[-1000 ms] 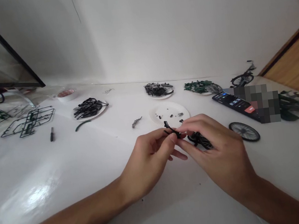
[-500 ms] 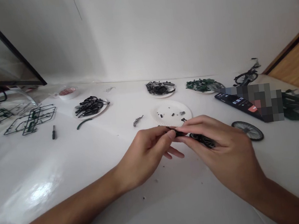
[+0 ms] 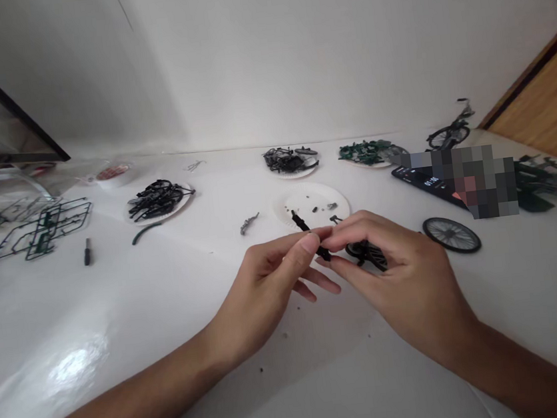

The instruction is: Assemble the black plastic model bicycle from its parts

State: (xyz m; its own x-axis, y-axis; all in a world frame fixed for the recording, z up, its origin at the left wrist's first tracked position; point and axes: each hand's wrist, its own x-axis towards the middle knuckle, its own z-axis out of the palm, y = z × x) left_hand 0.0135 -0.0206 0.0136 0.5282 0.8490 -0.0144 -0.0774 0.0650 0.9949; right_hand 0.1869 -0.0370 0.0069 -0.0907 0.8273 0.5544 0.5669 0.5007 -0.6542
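The slim black plastic part [image 3: 300, 220] has been swung more upright since the earlier frame, its tip now raised toward 11 o'clock over the white paper plate [image 3: 310, 196]. It is pinched narrowly by the left hand [image 3: 262, 291], its lower end meeting the right hand [image 3: 401, 275], in which a black spoked wheel assembly [image 3: 370, 255] is held at 3 o'clock.

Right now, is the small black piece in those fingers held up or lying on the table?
Held up: the black plastic piece pinched between left hand and right hand, above the table.
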